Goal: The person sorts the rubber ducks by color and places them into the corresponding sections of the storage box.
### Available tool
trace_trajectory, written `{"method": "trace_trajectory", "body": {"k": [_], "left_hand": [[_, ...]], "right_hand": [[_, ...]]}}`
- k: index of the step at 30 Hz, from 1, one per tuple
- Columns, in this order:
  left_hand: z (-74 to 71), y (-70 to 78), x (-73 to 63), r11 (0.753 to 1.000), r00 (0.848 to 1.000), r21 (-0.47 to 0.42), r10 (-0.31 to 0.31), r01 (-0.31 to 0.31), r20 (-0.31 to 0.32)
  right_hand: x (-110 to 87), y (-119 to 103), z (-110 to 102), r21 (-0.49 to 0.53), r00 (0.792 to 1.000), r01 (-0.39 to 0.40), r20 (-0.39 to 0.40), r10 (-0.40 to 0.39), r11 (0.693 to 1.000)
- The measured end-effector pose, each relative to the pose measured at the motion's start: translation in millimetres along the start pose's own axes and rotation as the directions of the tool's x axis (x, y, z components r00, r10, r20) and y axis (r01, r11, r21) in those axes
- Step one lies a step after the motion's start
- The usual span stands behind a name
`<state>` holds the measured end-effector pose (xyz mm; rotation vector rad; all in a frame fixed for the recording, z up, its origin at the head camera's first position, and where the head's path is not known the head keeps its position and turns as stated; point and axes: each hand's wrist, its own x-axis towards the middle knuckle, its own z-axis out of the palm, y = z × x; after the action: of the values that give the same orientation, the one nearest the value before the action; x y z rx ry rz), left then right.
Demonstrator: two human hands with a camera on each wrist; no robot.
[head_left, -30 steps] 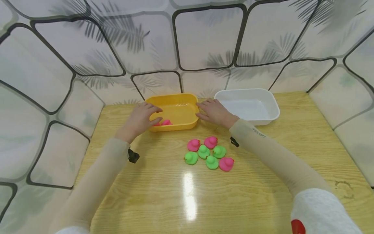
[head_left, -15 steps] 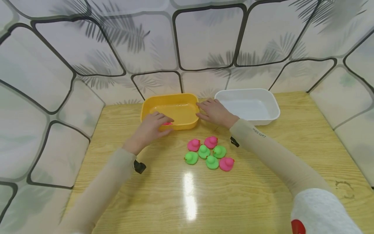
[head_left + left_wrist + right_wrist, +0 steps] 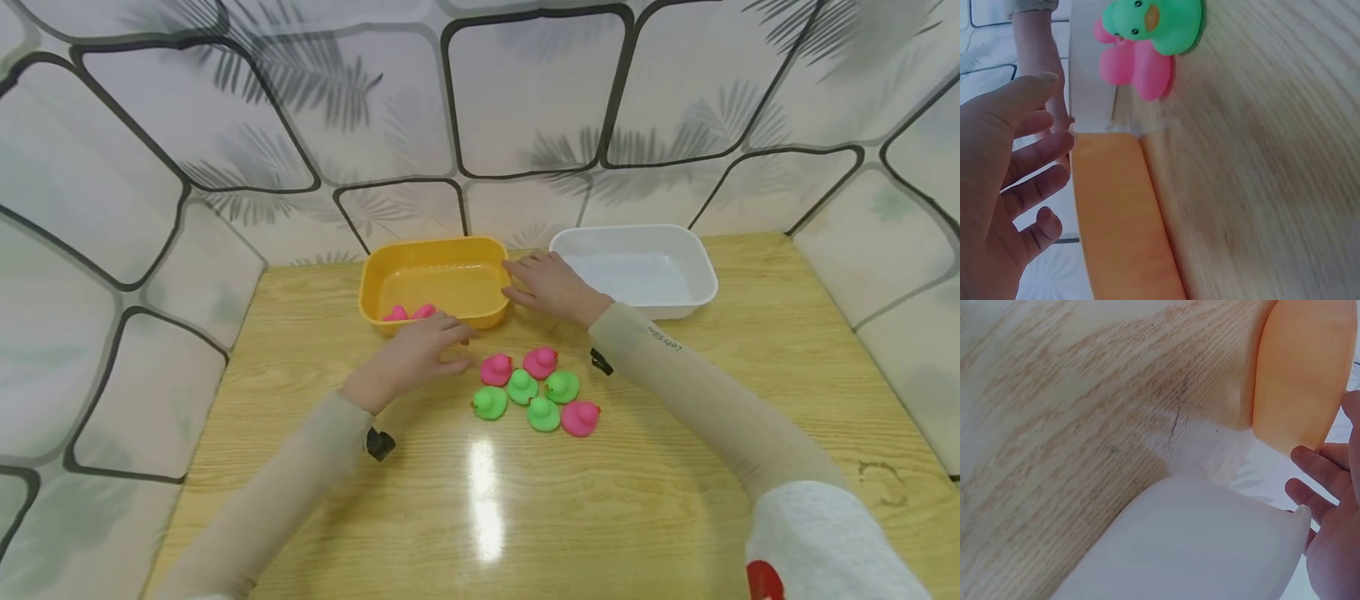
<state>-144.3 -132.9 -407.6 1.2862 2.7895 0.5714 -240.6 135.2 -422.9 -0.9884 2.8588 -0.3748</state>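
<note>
My left hand point(image 3: 416, 357) hovers by the near rim of a yellow plastic basin point(image 3: 457, 287), fingers loosely bent with nothing in them. Two pink toy ducks point(image 3: 423, 311) lie inside that basin at its front left. To the hand's right, a cluster of rubber ducks sits on the table, with a green duck point(image 3: 489, 403) and a pink duck point(image 3: 497, 370) closest. In the left wrist view, a green duck point(image 3: 1179, 28) faces the camera beyond the fingers. My right hand point(image 3: 553, 287) rests its fingertips at the yellow basin's right rim, fingers relaxed.
A white basin point(image 3: 637, 283) stands right of the yellow one, close under my right wrist. The wooden table point(image 3: 420, 500) ends at a patterned wall covering point(image 3: 532, 100) behind and at both sides.
My left hand has moved right and toward me, from the yellow basin's left end to near the ducks. The pink ducks in the basin show more fully now. My right hand stays put.
</note>
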Motion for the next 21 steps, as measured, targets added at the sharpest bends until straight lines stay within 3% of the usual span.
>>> {"method": "trace_trajectory", "body": {"k": [8, 21], "left_hand": [[16.9, 6.8, 7.2, 1.000, 0.997, -0.005, 0.000, 0.000, 0.075], [34.0, 8.3, 17.0, 0.999, 0.993, 0.018, -0.029, 0.027, 0.118]], "right_hand": [[0.0, -1.5, -1.7, -0.011, 1.000, 0.001, 0.006, -0.001, 1.000], [-0.6, -3.9, -3.5, -0.016, 1.000, -0.016, 0.013, 0.016, 1.000]]}}
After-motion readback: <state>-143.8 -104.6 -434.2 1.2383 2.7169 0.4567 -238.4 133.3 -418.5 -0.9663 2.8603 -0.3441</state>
